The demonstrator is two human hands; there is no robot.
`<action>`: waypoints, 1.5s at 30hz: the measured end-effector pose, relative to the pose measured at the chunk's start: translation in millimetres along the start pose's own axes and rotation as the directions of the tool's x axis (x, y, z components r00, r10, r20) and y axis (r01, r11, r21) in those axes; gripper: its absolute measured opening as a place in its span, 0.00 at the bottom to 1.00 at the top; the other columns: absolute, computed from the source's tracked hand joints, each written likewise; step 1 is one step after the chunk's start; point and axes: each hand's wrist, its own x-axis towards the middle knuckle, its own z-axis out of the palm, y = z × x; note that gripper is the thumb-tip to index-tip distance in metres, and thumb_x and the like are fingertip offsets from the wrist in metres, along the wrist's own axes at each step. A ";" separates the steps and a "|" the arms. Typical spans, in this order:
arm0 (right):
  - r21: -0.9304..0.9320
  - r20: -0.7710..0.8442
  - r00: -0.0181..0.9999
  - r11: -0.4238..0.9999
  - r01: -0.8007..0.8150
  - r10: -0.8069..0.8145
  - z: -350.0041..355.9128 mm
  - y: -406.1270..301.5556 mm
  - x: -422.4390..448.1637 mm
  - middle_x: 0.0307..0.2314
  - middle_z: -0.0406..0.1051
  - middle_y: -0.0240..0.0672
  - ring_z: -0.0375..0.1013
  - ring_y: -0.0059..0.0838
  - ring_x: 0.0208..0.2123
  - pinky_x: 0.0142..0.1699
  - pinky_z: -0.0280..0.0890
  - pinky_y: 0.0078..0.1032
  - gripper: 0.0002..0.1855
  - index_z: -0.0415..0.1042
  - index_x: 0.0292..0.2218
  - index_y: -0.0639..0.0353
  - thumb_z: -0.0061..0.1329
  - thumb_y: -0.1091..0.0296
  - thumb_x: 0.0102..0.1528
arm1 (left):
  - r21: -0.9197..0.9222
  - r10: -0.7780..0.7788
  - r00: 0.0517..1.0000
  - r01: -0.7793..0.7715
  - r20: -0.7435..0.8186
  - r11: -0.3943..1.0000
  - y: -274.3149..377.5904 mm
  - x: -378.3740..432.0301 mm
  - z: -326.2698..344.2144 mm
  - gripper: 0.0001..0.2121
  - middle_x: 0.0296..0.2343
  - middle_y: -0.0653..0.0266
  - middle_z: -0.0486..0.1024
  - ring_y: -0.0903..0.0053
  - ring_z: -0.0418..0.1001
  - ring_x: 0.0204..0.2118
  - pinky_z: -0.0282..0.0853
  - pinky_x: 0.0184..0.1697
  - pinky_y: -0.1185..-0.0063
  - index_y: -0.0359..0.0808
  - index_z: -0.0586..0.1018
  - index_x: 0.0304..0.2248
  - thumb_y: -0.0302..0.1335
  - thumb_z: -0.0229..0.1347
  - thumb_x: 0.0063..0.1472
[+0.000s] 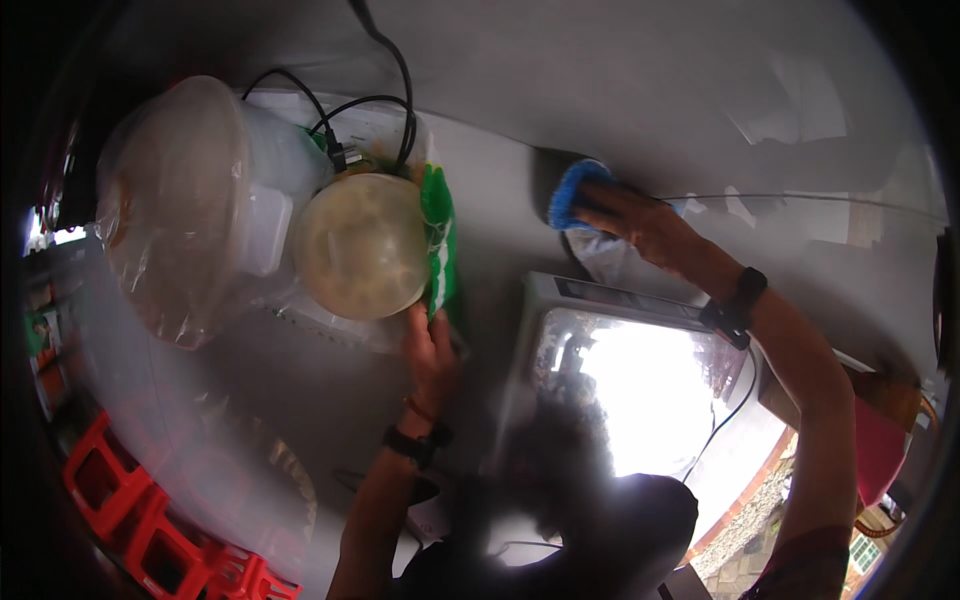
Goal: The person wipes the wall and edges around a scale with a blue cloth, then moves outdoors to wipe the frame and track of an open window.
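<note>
My right hand (626,214) presses a blue cloth (576,196) on the grey surface, beyond an electronic scale with a shiny metal pan (637,390). Beside the cloth lies a clear plastic bag (604,251). Left of the scale, my left hand (433,341) has its fingers at the lower end of a green plastic packet (441,232). That packet stands against a round, pale-lidded container (364,246). Whether the fingers grip the packet or only touch it, I cannot tell.
At the left is a large translucent tub wrapped in plastic (180,210), next to a white container (268,231). Black cables (405,75) run down behind the round container. Red plastic stools (165,551) stand at the lower left. A thin cable (731,420) crosses beside the scale.
</note>
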 end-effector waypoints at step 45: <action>-0.013 0.201 0.972 0.992 -0.124 0.124 12.2 19.7 -144.1 0.51 0.51 0.33 0.58 0.39 0.49 0.53 0.58 0.29 0.30 0.61 0.49 0.31 0.40 0.80 0.49 | 0.243 0.067 0.988 -0.099 0.139 0.965 -39.3 0.0 -9.7 0.15 0.26 0.61 0.65 0.76 0.61 0.28 0.59 0.31 0.78 0.31 0.65 0.40 0.35 0.39 0.62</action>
